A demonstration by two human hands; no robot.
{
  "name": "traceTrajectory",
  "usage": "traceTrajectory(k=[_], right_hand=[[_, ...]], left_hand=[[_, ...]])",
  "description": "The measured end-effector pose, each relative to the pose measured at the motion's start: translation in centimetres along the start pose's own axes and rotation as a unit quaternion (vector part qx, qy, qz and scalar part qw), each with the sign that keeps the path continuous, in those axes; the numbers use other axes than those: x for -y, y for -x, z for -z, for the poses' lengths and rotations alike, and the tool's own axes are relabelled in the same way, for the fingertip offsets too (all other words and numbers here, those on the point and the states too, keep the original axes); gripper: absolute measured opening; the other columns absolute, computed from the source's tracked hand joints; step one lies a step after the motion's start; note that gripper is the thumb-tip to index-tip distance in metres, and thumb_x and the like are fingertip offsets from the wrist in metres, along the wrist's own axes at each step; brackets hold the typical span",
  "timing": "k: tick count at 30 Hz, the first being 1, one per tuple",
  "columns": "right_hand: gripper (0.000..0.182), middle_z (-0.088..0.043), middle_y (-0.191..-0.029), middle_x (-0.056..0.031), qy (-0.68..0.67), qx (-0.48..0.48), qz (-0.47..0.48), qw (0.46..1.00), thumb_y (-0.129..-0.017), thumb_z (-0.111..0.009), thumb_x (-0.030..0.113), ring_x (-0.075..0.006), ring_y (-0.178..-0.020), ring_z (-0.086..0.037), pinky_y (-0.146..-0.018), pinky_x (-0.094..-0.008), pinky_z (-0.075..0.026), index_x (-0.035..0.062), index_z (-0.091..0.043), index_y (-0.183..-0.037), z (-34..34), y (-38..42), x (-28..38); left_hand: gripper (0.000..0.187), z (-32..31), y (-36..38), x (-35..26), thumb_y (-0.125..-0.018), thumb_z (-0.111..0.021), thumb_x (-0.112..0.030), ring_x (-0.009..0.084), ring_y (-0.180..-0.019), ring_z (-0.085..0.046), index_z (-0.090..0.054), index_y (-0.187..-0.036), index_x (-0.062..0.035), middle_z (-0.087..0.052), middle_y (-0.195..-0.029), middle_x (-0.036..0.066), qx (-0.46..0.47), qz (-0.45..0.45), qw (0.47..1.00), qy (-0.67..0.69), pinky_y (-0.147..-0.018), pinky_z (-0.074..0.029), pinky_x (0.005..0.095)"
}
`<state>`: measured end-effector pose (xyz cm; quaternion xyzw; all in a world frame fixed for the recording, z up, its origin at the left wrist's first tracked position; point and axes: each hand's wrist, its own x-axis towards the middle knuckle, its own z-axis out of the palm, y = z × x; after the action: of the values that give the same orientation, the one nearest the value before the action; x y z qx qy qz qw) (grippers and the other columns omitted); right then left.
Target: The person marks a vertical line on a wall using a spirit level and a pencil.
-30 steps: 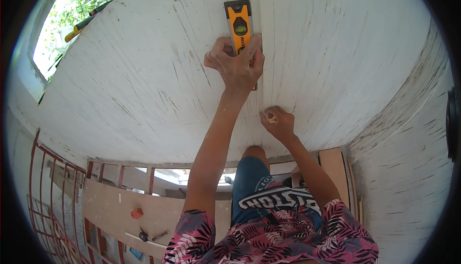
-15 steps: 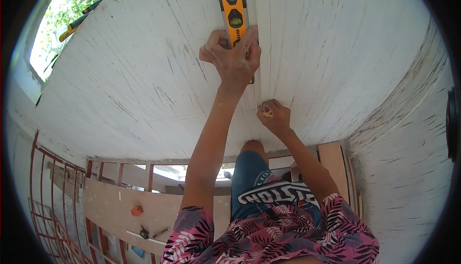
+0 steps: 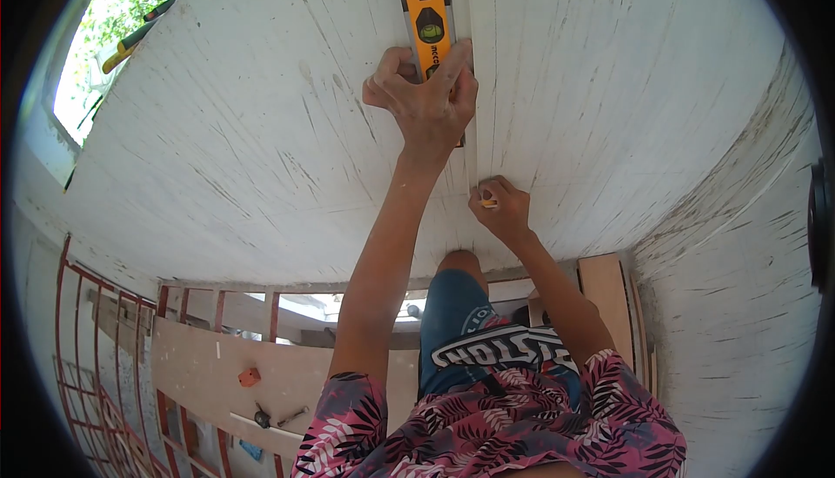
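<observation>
My left hand point(image 3: 426, 100) grips a yellow and black spirit level point(image 3: 430, 27) and holds it upright against the white, streaked wall point(image 3: 591, 104). A green vial shows near its upper end; my fingers cover its middle. Alongside its right edge runs a narrow pale vertical strip point(image 3: 474, 121). Lower down, my right hand point(image 3: 506, 210) is closed around a small yellow pencil point(image 3: 489, 204), most of it hidden in the fist. That hand rests at the wall, just right of the strip.
Below lies a brown board point(image 3: 200, 356) with an orange block point(image 3: 250, 377) and several small tools on it. Red metal bars point(image 3: 96, 321) stand at lower left. Upper left, yellow-and-black handles point(image 3: 126, 47) stick out by an opening. Wooden boards point(image 3: 604, 291) lean at right.
The spirit level and my left hand appear slightly higher and to the right. My right hand, still closed on the pencil, has shifted slightly up and right.
</observation>
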<state>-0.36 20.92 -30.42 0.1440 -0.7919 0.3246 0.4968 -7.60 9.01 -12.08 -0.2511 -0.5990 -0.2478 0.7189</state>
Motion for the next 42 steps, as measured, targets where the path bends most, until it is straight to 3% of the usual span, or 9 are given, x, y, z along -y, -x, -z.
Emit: traceTrajectory(k=[3,10,18,24,31,34,36,40,42], right_hand=[[0.013,-0.061,-0.066,-0.0038,0.002,0.002,0.005,1.0,-0.072,-0.077,0.006,-0.0194,-0.051,-0.062,-0.047,-0.0299,-0.05,0.0069,-0.064,-0.076,0.0,0.0,0.0],[0.014,-0.062,-0.068,-0.0046,0.025,0.014,0.006,1.0,-0.073,-0.077,0.008,-0.02,-0.052,-0.063,-0.047,-0.03,-0.051,0.0065,-0.064,-0.076,0.2,0.0,0.1],[0.015,-0.064,-0.069,-0.0048,0.029,0.025,0.005,0.999,-0.074,-0.078,0.01,-0.0201,-0.052,-0.064,-0.046,-0.0301,-0.051,0.0065,-0.064,-0.078,0.6,-0.2,0.3],[0.015,-0.064,-0.068,-0.0041,0.037,0.019,0.017,0.999,-0.075,-0.078,0.01,-0.0199,-0.052,-0.065,-0.045,-0.0298,-0.05,0.0071,-0.064,-0.078,0.5,-0.3,0.2],[0.017,-0.059,-0.064,-0.0033,0.012,0.001,0.034,0.999,-0.073,-0.079,0.006,-0.0181,-0.049,-0.06,-0.045,-0.0289,-0.049,0.0087,-0.063,-0.077,0.4,-0.3,-0.1],[0.017,-0.059,-0.064,-0.0034,0.011,-0.001,0.03,0.999,-0.072,-0.079,0.005,-0.0183,-0.049,-0.06,-0.045,-0.0292,-0.049,0.0086,-0.063,-0.076,0.3,-0.3,0.0],[0.017,-0.059,-0.064,-0.0035,0.012,0.0,0.032,0.999,-0.072,-0.079,0.005,-0.0185,-0.049,-0.06,-0.045,-0.0294,-0.049,0.0086,-0.062,-0.076,0.3,-0.3,0.0],[0.015,-0.064,-0.068,-0.0024,0.03,0.011,0.019,0.999,-0.074,-0.078,0.008,-0.018,-0.052,-0.064,-0.047,-0.0283,-0.051,0.0092,-0.063,-0.076,0.5,-0.3,0.2],[0.016,-0.064,-0.068,-0.0024,0.031,0.007,0.021,0.999,-0.074,-0.078,0.009,-0.0183,-0.053,-0.064,-0.047,-0.0284,-0.051,0.0094,-0.063,-0.076,0.5,-0.2,0.3]], left_hand=[[0.027,0.8,0.0,-0.5,-0.078,-0.078,-0.014,0.0268,-0.11,-0.029,-0.077,-0.104,-0.0223,-0.033,-0.115,0.012,0.047,-0.004,0.999,-0.022,-0.09,-0.023,0.0418],[0.028,0.4,0.1,-0.3,-0.08,-0.077,-0.017,0.0259,-0.11,-0.029,-0.076,-0.107,-0.024,-0.033,-0.115,0.011,0.032,-0.008,0.999,-0.024,-0.091,-0.02,0.0438],[0.048,0.3,0.3,0.1,-0.083,-0.076,-0.021,0.028,-0.11,-0.03,-0.059,-0.127,-0.0206,-0.033,-0.115,0.014,0.031,-0.01,0.999,-0.007,-0.09,-0.02,0.0464],[0.049,0.1,0.5,0.3,-0.08,-0.078,-0.023,0.0283,-0.111,-0.032,-0.046,-0.117,-0.0136,-0.036,-0.114,0.015,0.019,-0.008,1.0,-0.005,-0.089,-0.021,0.0487],[0.048,-0.4,0.9,0.6,-0.079,-0.079,-0.023,0.0276,-0.107,-0.035,-0.047,-0.114,-0.0174,-0.039,-0.113,0.013,-0.018,-0.008,1.0,0.017,-0.087,-0.021,0.048],[0.049,-0.3,1.0,0.8,-0.08,-0.078,-0.023,0.0277,-0.111,-0.033,-0.043,-0.113,-0.0123,-0.038,-0.112,0.015,0.009,-0.025,1.0,-0.009,-0.086,-0.021,0.0487],[0.049,-0.5,1.0,0.8,-0.078,-0.079,-0.023,0.0267,-0.108,-0.034,-0.045,-0.114,-0.0183,-0.038,-0.113,0.013,-0.005,-0.011,1.0,0.018,-0.087,-0.021,0.0474],[0.045,-0.5,1.0,0.7,-0.079,-0.078,-0.022,0.0258,-0.107,-0.034,-0.049,-0.114,-0.0186,-0.038,-0.113,0.013,-0.017,-0.01,0.999,0.029,-0.088,-0.021,0.0469],[0.041,-0.3,0.8,0.5,-0.08,-0.077,-0.021,0.0262,-0.106,-0.034,-0.059,-0.117,-0.0209,-0.037,-0.114,0.013,-0.004,-0.003,0.999,0.033,-0.089,-0.021,0.047]])
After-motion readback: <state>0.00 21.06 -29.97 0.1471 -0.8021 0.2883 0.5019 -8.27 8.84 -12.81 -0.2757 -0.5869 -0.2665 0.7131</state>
